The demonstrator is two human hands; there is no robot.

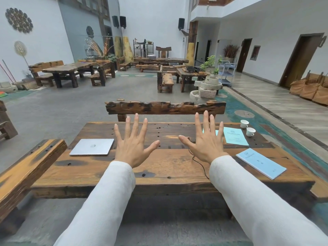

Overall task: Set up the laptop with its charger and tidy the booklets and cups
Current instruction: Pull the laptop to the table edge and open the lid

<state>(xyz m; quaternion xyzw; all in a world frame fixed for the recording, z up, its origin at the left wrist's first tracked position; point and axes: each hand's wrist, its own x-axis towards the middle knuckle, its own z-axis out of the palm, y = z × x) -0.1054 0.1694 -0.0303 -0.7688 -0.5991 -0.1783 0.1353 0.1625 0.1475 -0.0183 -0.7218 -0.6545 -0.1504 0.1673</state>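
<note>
A closed silver laptop [92,147] lies on the left part of the wooden table [159,167]. A black charger cable [200,164] runs across the table's middle, partly hidden under my right hand. One teal booklet [234,136] lies at the far right, another edge of teal shows behind my right fingers, and a light blue booklet [260,163] lies nearer the right edge. Two white cups [244,124] [250,131] stand at the far right corner. My left hand [133,146] and my right hand [205,142] hover above the table, fingers spread, holding nothing.
A wooden bench back [165,107] stands across the table's far side. Another heavy bench [26,171] sits to the left. Stone millstones [207,87] and more wooden tables fill the courtyard beyond.
</note>
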